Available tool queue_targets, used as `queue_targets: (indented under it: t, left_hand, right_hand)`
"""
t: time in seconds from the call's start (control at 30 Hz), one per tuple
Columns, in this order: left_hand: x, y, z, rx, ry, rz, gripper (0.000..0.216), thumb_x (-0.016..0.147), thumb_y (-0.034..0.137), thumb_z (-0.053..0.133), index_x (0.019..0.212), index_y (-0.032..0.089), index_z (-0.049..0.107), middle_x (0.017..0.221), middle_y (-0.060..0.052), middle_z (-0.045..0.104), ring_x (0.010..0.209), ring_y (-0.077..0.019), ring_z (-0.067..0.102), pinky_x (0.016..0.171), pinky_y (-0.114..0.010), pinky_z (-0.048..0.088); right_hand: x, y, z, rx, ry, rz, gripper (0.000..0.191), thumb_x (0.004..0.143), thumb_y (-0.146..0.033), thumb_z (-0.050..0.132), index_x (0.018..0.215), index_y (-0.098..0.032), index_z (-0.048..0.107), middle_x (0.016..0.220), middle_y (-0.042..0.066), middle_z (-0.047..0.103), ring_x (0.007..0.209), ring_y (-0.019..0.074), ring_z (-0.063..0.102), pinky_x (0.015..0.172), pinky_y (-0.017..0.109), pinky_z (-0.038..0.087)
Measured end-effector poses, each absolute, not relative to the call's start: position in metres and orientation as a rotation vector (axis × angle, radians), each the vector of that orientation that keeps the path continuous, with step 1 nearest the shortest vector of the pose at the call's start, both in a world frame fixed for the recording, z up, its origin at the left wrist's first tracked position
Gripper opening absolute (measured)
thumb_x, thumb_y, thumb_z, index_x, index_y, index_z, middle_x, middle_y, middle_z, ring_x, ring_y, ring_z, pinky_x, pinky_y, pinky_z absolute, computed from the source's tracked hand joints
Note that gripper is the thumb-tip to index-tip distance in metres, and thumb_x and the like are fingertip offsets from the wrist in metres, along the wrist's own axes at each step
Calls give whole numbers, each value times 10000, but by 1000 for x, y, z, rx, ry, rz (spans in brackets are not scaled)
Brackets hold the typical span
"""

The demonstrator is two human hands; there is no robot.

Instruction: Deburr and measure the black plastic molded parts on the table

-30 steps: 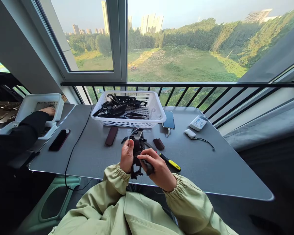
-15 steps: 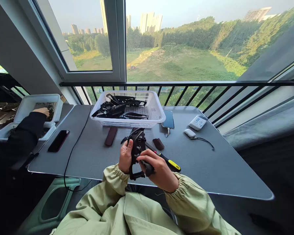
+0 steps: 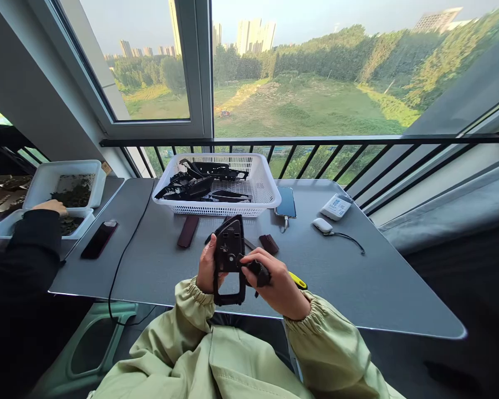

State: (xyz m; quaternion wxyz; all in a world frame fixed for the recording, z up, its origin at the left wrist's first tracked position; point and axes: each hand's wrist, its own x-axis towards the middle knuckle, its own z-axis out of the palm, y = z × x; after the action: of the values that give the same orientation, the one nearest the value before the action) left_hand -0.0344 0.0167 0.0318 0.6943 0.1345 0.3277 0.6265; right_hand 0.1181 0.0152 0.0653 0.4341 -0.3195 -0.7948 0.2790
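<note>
My left hand (image 3: 207,267) is closed around the left edge of a black plastic part (image 3: 229,246), held upright above the table's near edge. It has a flat upper plate with a small round pale spot and a rectangular opening below. My right hand (image 3: 281,284) grips a thick black handle (image 3: 261,272) at the part's right edge; its working tip is hidden, so I cannot tell the tool's kind. Behind this hand lies a tool with a black-and-yellow handle (image 3: 298,281), mostly covered. Two dark maroon pieces, one long (image 3: 188,231) and one short (image 3: 268,244), lie farther back.
A white plastic basket (image 3: 220,209) with several black parts stands at the back. Phones (image 3: 100,240) (image 3: 286,203), a white box (image 3: 336,206) and a white earphone case (image 3: 322,225) lie around. At left, another person's hand (image 3: 50,208) is over white tubs (image 3: 100,185).
The black part has turned so its flat face shows towards me. My right hand has shifted slightly right with the black handle. The other person's hand has moved left and nearer.
</note>
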Motion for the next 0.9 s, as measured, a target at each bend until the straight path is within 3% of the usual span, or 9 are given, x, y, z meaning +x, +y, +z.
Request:
queue_targets:
  t: [0.17, 0.5, 0.73, 0.9]
  left_hand:
    - [-33, 15, 33, 257, 681, 1331, 464, 646, 560, 756, 641, 140, 558, 360, 76, 438, 222, -15, 271, 243, -159, 110]
    - [-37, 12, 31, 246, 716, 1348, 422, 716, 538, 711, 694, 142, 568, 425, 59, 492, 283, -37, 366, 288, -169, 237]
    - [-31, 12, 47, 289, 768, 1310, 468, 596, 522, 805, 764, 130, 610, 490, 36, 580, 339, -71, 473, 308, -167, 294]
    - [-33, 13, 46, 296, 819, 1414, 487, 595, 550, 793, 726, 135, 575, 453, 49, 545, 322, -66, 450, 297, -162, 270]
  right_hand:
    - [124, 22, 72, -929, -1803, 569, 36, 856, -189, 592, 846, -206, 622, 782, 32, 646, 707, 158, 623, 660, 283, 515]
    - [119, 26, 72, -868, -1953, 511, 71, 880, -168, 543, 848, -202, 596, 766, 29, 610, 665, 145, 600, 614, 257, 506]
    - [122, 25, 73, -987, -1865, 449, 72, 880, -171, 551, 836, -210, 593, 794, 38, 617, 692, 154, 614, 648, 271, 521]
    - [116, 11, 67, -874, -1968, 361, 156, 857, -97, 512, 923, -213, 593, 852, 54, 616, 745, 169, 624, 670, 278, 532]
